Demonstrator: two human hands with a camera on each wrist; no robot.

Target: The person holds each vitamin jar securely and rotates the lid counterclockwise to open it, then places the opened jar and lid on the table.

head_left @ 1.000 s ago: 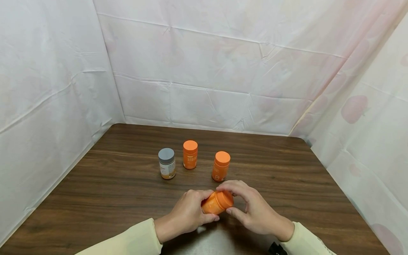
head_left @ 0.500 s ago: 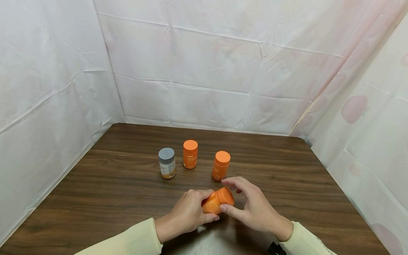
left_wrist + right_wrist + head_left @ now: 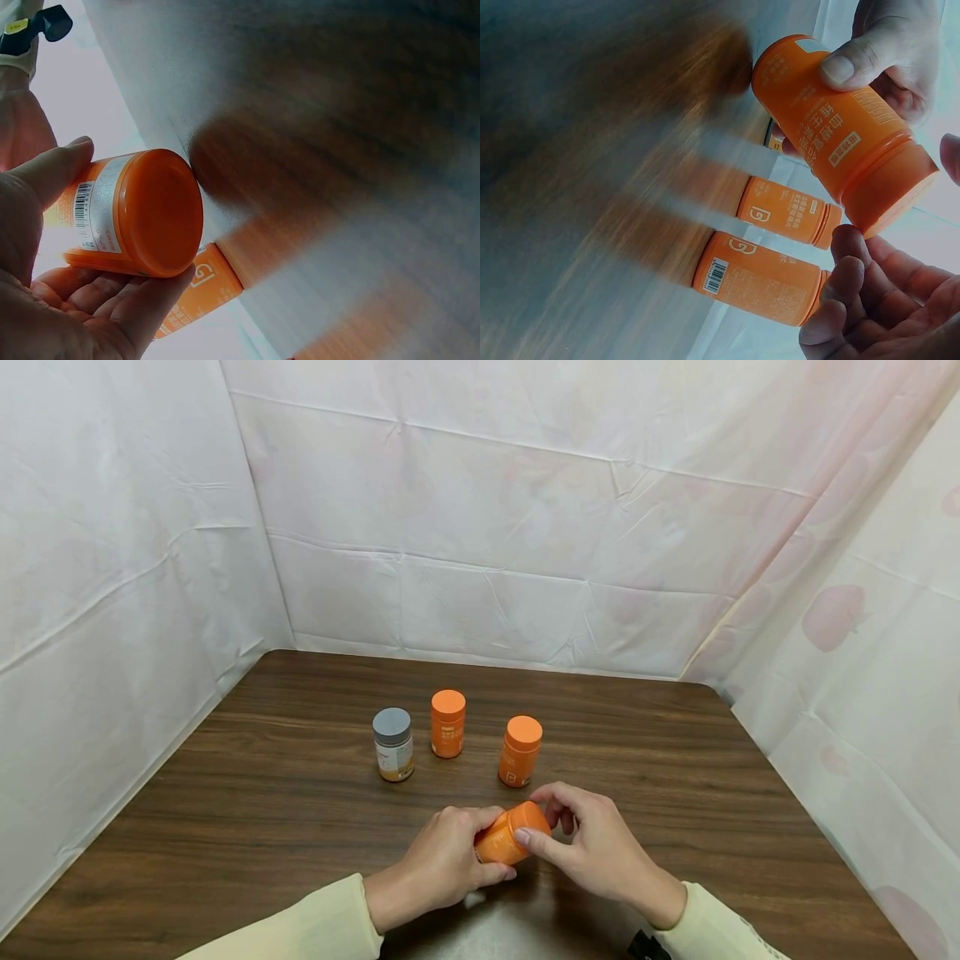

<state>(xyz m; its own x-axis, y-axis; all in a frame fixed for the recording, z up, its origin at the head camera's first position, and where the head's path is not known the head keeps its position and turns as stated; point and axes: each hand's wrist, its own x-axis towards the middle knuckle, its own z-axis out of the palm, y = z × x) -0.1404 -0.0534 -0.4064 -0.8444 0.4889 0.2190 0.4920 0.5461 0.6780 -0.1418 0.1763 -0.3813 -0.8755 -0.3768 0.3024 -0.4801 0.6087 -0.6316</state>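
My left hand (image 3: 442,860) grips the body of an orange bottle (image 3: 497,842), tilted with its cap toward the right. Thumb and fingers lie on opposite sides of the body in the left wrist view, and the bottle's base (image 3: 166,214) faces that camera. My right hand (image 3: 596,843) surrounds the orange cap (image 3: 892,187); fingertips (image 3: 851,244) meet its rim while the thumb (image 3: 951,156) stands slightly off it in the right wrist view. Beyond the hands, two more orange bottles (image 3: 447,727) (image 3: 521,753) and a grey-capped white bottle (image 3: 393,747) stand upright, caps on.
A dark wood-grain table (image 3: 300,827) carries everything. White cloth (image 3: 480,527) with faint pink prints rises at its back and both sides. Glare brightens the table's front edge between the sleeves. A small black device (image 3: 647,946) sits at the right cuff.
The right hand has loosened from the cap, spread its fingers, then brought them back in, its thumb now farther left over the cap. The left hand and held bottle stay almost still.
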